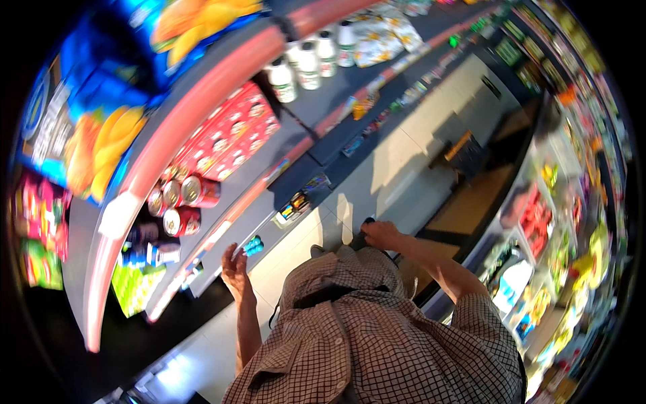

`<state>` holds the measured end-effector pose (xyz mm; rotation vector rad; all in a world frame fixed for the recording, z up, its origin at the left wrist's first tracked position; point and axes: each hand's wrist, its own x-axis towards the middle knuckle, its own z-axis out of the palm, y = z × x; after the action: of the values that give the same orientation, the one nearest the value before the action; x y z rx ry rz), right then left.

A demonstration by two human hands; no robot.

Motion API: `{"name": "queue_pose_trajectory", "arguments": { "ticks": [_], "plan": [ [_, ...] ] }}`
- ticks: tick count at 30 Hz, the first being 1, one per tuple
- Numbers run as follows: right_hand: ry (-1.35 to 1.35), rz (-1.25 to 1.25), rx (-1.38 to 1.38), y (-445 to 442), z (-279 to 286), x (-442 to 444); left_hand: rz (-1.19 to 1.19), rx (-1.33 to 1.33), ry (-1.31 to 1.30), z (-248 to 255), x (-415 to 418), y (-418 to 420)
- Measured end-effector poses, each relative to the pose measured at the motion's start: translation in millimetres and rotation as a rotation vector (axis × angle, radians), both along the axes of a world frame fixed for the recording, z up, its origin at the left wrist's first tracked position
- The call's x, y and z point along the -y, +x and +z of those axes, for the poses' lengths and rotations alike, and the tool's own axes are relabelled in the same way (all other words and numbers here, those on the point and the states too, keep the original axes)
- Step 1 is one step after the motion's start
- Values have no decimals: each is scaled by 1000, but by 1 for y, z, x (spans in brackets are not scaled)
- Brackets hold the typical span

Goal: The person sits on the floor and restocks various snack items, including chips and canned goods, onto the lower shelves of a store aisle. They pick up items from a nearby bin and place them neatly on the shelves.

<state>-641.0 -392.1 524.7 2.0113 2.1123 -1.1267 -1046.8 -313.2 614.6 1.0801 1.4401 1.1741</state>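
Observation:
My left hand (233,270) is raised at the edge of a low grey shelf, fingers apart. Just beyond its fingertips are small turquoise items (254,245), whose kind is too blurred to tell. I cannot make out anything in that hand. My right hand (381,235) is curled in front of my checked shirt (368,333), above the floor. A small dark rounded thing (369,220) shows at its fingers; whether it is gripped is unclear. To the left, red drink cans (197,191) stand on a shelf beside a red patterned box (232,136).
White bottles with black caps (308,65) stand further along the shelf. Blue snack bags (108,108) sit above its red-edged board (202,106). A tiled aisle floor (404,146) runs ahead. On the right, bins hold packaged goods (535,222). A dark stool-like object (463,154) stands ahead.

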Motion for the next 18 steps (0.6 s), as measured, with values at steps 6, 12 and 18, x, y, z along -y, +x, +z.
{"name": "queue_pose_trajectory", "arguments": {
  "ticks": [6, 12, 18],
  "plan": [
    [5, -370, -108, -32, -19, 97, -366, -261, 108, 16, -37, 49],
    [17, -844, -154, -33, -21, 145, -413, -406, 309, 44, -95, 115],
    [-23, -966, -167, 10, -25, 161, -243, -354, 339, 11, -128, 137]
  ]
}}
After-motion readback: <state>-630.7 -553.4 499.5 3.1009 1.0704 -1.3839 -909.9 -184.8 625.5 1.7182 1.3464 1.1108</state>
